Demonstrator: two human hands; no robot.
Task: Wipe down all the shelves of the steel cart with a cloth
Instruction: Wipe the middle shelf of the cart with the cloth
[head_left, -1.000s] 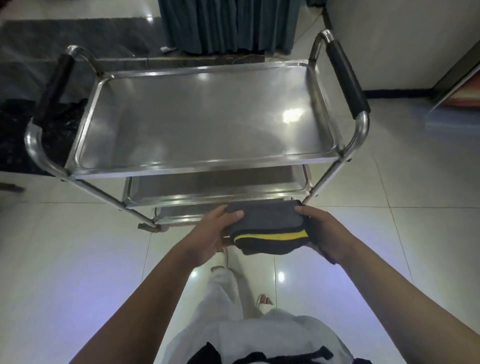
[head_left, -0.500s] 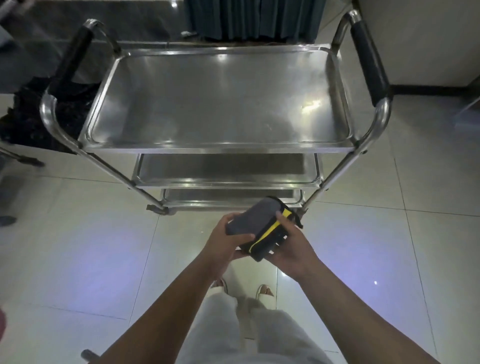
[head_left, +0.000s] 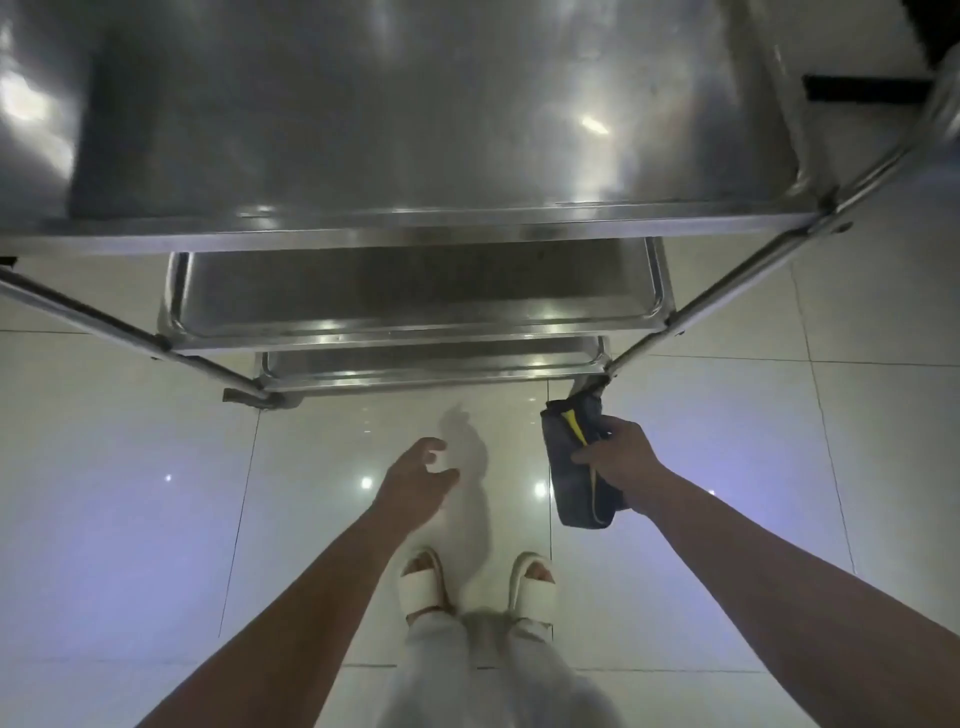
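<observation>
1. Nearest me, my feet in pale open-toed sandals stand on the glossy tiled floor, with light trousers below them in the view.
2. Both my forearms reach forward and down from the lower corners, bare to the wrist.
3. My left hand hangs over the floor with nothing in it, fingers loosely curled and slightly apart, thumb toward the right.
4. My right hand grips the cloth, thumb on the near face and fingers wrapped round its right edge.
5. The cloth is a folded dark grey-blue pad with a yellow stripe; its long axis runs nearly straight away from me, far end tilted a little right, toward the cart's right front leg.
6. The cloth's far end sits just beside the foot of that leg; I cannot tell whether they touch.
7. Beyond my hands stands the steel cart: bottom shelf closest to the floor, middle shelf above it, and the top shelf filling the upper view, all shiny with light glints.
</observation>
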